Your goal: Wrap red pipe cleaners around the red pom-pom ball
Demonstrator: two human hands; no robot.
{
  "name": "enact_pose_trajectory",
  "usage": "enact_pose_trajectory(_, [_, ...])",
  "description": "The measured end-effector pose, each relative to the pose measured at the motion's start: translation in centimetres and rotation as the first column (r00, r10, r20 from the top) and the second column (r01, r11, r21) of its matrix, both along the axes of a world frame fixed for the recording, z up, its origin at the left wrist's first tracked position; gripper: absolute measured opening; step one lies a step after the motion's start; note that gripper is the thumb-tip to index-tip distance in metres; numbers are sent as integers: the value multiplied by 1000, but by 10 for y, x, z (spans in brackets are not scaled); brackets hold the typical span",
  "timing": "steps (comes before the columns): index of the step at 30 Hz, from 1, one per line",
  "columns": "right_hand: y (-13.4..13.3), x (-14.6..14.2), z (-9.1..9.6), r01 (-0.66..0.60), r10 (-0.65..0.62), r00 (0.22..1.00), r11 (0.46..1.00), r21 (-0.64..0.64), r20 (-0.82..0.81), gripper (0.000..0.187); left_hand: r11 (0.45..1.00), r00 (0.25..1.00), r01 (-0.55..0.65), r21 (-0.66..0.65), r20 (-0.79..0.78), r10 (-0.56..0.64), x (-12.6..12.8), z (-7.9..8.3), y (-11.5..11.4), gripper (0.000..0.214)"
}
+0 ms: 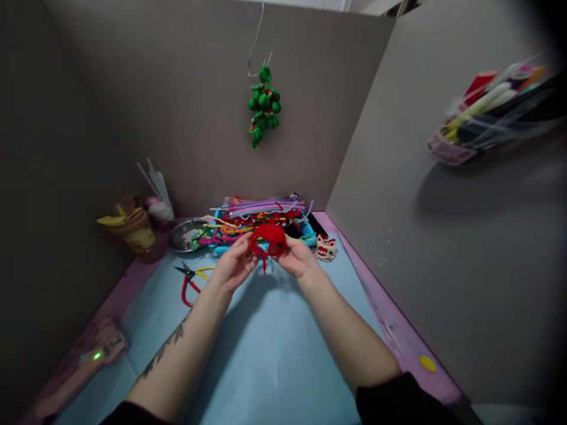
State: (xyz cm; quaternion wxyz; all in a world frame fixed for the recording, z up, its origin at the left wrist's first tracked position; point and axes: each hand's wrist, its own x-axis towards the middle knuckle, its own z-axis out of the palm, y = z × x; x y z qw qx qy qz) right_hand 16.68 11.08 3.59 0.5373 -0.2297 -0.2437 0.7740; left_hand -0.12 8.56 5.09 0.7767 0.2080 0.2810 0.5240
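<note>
Between my two hands is a red fuzzy pipe-cleaner piece (271, 233), bent into a rounded shape with an opening and a short strand hanging down. My left hand (237, 260) grips its left side with curled fingers. On the right side, my right hand (297, 257) holds it with the thumb and fingers closed. The piece is raised above the table, in front of a blue basket (220, 250) piled with colourful pipe cleaners (266, 206). Scissors (190, 273) with one red and one yellow handle lie open to the left of my left forearm.
A metal bowl (182, 237) stands left of the basket, near a brown pot (137, 233) and white sticks (159, 186). A pink glue gun (95, 357) with a green light lies front left. Green pipe-cleaner work (264, 109) hangs on the back wall; a pen holder (452, 147) is on the right wall.
</note>
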Motion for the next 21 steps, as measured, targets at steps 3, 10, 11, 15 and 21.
enact_pose_trajectory(3, [5, 2, -1, 60, -65, 997, 993, -103, -39, 26, 992, 992, -2, 130, -123, 18, -2, 3, -5, 40])
enact_pose_trajectory(10, [-22, -1, 31, 10, -23, 993, 993, -117, -114, 28, 997, 999, 35, 66, -41, -33, -5, -3, 1, 20])
enact_pose_trajectory(11, [-27, -1, 37, -18, 8, 994, 996, -89, -111, 32, 998, 1000, 29, 49, -9, -29, -5, -4, 3, 20])
enact_pose_trajectory(15, [-45, -3, 54, -98, 97, 993, 995, -14, -64, 42, 999, 999, 22, 27, 36, -23, -6, -5, 8, 21])
enact_pose_trajectory(21, [-54, -6, 59, -176, 176, 984, 984, 18, -18, 40, 998, 998, 36, 58, 42, -39, -6, -3, 7, 30])
